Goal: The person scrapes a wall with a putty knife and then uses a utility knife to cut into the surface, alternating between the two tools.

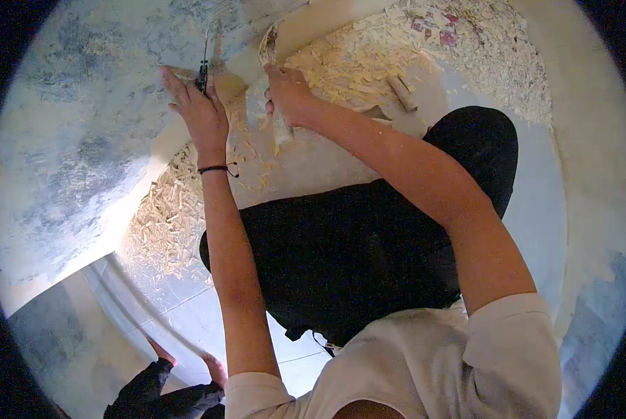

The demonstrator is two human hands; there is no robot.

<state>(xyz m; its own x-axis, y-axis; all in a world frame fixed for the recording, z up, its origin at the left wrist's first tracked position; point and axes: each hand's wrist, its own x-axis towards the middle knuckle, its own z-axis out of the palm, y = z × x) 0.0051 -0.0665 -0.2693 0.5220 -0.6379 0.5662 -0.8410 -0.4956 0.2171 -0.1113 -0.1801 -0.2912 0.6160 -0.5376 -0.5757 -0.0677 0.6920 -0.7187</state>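
Note:
My left hand [205,115], with a dark cord bracelet on its wrist, reaches up to the pale wall-like surface. Its fingers are partly bent around a slim dark-handled tool [202,75] with a thin blade pointing away from me; one finger lies out to the left. To the right, my right hand [288,91] is closed around a rough, pale stick-like wooden piece [284,131]. Its worn, fibrous upper end [267,45] rises above the fist, close to the pale surface. Between the hands the surface's lower edge shows, and the exact kind of either tool is unclear.
Wood chips [355,66] cover the floor ahead, with another heap of shavings [166,216] at left. A short wooden piece [401,94] lies among them. My folded legs [355,244] fill the middle. Another person's feet [163,353] show at lower left.

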